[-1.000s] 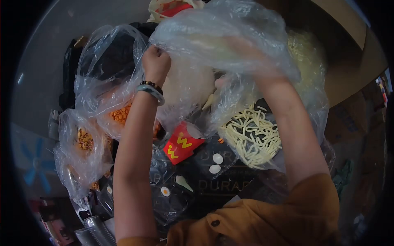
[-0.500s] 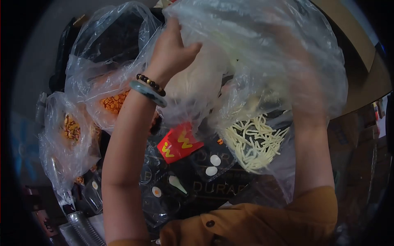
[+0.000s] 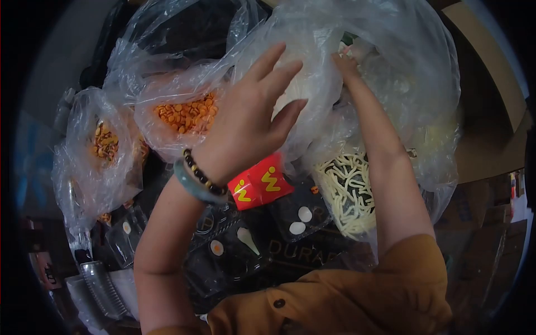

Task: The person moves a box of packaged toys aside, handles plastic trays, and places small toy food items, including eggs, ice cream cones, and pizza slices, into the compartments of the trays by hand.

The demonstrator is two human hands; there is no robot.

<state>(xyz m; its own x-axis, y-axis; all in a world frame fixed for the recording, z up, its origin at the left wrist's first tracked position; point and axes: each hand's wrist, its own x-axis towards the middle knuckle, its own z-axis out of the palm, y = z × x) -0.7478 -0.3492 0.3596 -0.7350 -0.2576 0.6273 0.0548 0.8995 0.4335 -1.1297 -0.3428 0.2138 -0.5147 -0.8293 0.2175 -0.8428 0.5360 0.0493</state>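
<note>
My left hand point(image 3: 248, 106) hovers over the middle with fingers spread and nothing in it, beside the clear plastic bag point(image 3: 304, 33). Inside the opening of that large bag, my right hand point(image 3: 346, 68) has its fingers drawn together at small green, white and pink pieces point(image 3: 347, 46); what they hold, if anything, is too small to name. Below my left hand stands a red carton point(image 3: 259, 183) with yellow lettering. Pale, fry-like strands point(image 3: 346, 192) lie in plastic by my right forearm, which hides part of them.
Orange round pieces point(image 3: 187, 115) fill a bag on the left, next to another bag of mixed small pieces point(image 3: 105, 142). Clear trays point(image 3: 209, 268) hold white ovals point(image 3: 300, 220) and an egg-like piece point(image 3: 216, 248). A cardboard box point(image 3: 486, 50) stands at right.
My right hand has come out from behind the cloudy plastic and moved left, into plain view. My left hand has shifted right and lower, its fingers spread. More orange pieces show.
</note>
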